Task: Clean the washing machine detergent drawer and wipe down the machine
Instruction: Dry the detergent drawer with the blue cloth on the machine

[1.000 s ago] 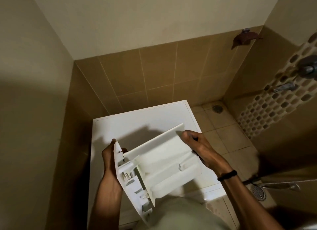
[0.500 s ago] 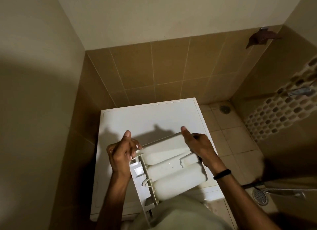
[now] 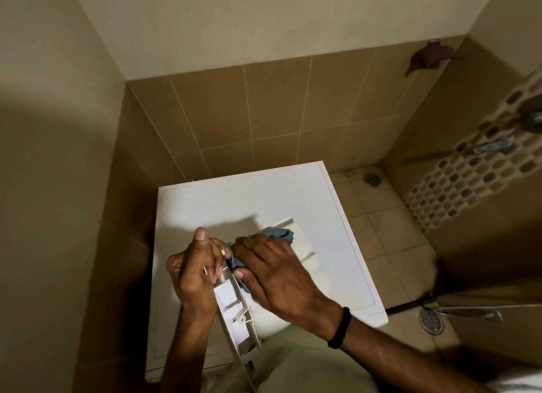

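The white detergent drawer (image 3: 305,254) lies over the top of the white washing machine (image 3: 223,202), its front panel turned toward me at the lower left. My left hand (image 3: 195,271) grips the drawer's front panel near its upper end, thumb raised. My right hand (image 3: 275,275) holds a blue cloth (image 3: 278,234) and presses it onto the drawer just beside the left hand. Most of the cloth and the drawer's middle are hidden under the right hand. A black band circles the right wrist.
The machine stands in a tiled corner, walls close on the left and behind. Tiled floor lies to the right with a small drain (image 3: 372,178) far back and a round floor drain (image 3: 431,320) nearer. A tap (image 3: 492,147) sticks out of the mosaic wall at right.
My right hand left the drawer's far edge and now presses a blue cloth on the drawer near the left hand. The drawer has tipped flatter onto the machine top.
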`<state>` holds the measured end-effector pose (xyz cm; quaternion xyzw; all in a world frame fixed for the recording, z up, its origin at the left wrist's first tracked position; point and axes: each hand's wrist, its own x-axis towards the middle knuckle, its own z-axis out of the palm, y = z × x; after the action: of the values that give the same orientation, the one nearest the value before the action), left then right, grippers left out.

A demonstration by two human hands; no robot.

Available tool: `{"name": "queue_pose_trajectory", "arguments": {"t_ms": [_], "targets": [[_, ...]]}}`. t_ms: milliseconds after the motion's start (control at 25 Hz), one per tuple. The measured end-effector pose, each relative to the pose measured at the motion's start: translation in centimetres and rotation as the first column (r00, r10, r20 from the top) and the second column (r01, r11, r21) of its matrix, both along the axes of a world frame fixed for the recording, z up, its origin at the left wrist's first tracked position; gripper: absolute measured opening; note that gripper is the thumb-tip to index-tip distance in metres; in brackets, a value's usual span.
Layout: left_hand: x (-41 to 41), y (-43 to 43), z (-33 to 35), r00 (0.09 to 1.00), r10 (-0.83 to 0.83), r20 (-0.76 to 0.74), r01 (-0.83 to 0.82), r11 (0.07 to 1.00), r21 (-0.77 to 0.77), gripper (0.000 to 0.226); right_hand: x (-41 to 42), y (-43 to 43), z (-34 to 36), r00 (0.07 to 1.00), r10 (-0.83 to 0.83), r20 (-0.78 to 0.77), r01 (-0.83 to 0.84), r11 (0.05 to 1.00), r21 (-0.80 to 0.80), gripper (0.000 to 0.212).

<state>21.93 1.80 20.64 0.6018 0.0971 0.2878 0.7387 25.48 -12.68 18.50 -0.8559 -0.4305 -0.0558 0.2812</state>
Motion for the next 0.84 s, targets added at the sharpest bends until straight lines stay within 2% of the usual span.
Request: {"name": "queue_pose_trajectory", "arguments": {"t_ms": [80,200,280,440,560,640,760,840], "targets": [[-0.2,0.3,0.1,0.999,-0.031,0.032,0.034,0.995,-0.090,0.069,1.8,-1.1,-1.0,1.000,0.009,-0.022,-0.010,0.998,-0.063,0.051],[-0.2,0.3,0.0,0.997,-0.039,0.060,0.044,0.996,-0.079,0.071,4.9,-3.3,-2.0,0.956,-0.055,-0.287,0.042,0.998,-0.052,0.075],[-0.1,0.3,-0.3,0.998,-0.030,0.055,0.034,0.997,-0.062,0.076,5.1,-3.6,-2.1,0.928,-0.054,-0.368,0.038,0.998,-0.049,0.077],[0.0,0.4,-0.5,0.999,-0.027,0.042,0.030,0.997,-0.073,0.072,1.6,-0.3,-1.3,0.989,0.109,-0.103,-0.112,0.993,-0.026,0.065],[-0.5,0.6,-0.4,0.998,-0.019,0.055,0.023,0.996,-0.083,0.072,2.4,-1.2,-2.3,0.991,0.134,-0.015,-0.135,0.987,-0.091,0.060],[-1.0,1.1,-0.3,0.999,-0.009,0.045,0.013,0.997,-0.082,0.068,4.0,-3.5,-3.3,0.997,0.076,-0.027,-0.079,0.988,-0.129,0.059],[-1.0,1.4,-0.2,0.999,0.014,0.047,-0.010,0.997,-0.075,0.063,6.4,-6.4,-3.8,0.982,-0.087,-0.170,0.066,0.990,-0.123,0.060],[-0.6,1.6,-0.3,0.998,0.024,0.052,-0.021,0.998,-0.061,0.065,5.4,-4.6,-2.8,0.979,-0.098,-0.181,0.078,0.990,-0.117,0.063]]}}
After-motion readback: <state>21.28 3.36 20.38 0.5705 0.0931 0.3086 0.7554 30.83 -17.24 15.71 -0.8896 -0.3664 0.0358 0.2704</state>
